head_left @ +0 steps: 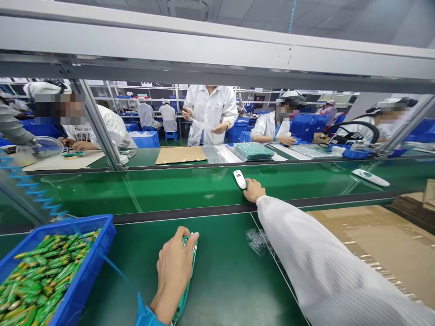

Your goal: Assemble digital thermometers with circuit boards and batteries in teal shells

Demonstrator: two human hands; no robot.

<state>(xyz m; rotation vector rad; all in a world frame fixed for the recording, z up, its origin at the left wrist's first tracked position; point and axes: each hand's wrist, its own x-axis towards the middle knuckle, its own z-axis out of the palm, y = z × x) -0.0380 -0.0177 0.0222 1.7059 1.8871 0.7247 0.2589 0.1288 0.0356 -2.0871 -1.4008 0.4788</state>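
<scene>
My left hand (174,271) rests low on the green bench, closed around a long, narrow green packet (185,290) whose middle it mostly hides. My right hand (253,190), in a white ribbed sleeve (322,262), reaches out over the green conveyor belt (142,194). Its fingers hold the lower end of a white handheld device (239,179). A second white handheld device (370,177) lies on the belt farther right. A crumpled clear plastic bag (257,241) lies under my right forearm.
A blue crate (81,253) packed with green cylindrical cells stands at the lower left. A cardboard sheet (374,253) lies at the right. Beyond the belt, co-workers in white coats stand among blue crates. A metal frame runs overhead.
</scene>
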